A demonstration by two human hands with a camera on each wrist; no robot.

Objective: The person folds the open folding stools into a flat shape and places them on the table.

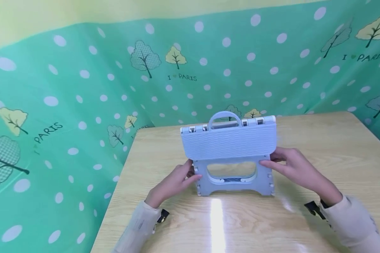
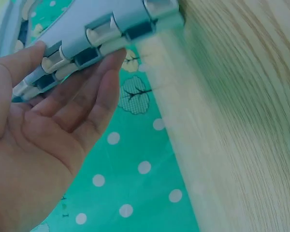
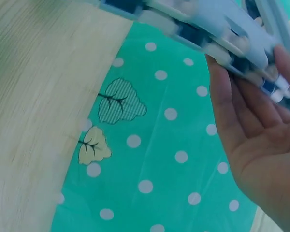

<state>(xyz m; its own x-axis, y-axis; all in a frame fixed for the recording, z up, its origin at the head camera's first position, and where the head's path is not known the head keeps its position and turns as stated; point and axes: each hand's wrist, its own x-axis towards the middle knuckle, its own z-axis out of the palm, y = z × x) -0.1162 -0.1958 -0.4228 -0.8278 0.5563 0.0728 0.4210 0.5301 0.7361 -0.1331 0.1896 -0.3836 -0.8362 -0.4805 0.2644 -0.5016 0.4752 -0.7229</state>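
A pale blue plastic folding stool [image 1: 229,142] stands upright on the wooden table in the head view, its textured top panel tilted toward me and a loop handle rising above it. Below that panel is a leg panel with a wide oval opening. My left hand [image 1: 177,179] grips the leg panel's left edge, thumb in front and fingers behind. On the opposite edge, my right hand [image 1: 292,163] holds it the same way, a little higher. Both wrist views show the hinged side edges of the stool [image 2: 101,36] between thumb and fingers.
The light wooden table [image 1: 329,140] extends around the stool, with a bright reflection in front. A green curtain [image 1: 82,88] with white dots and printed trees hangs behind the table and along its left side.
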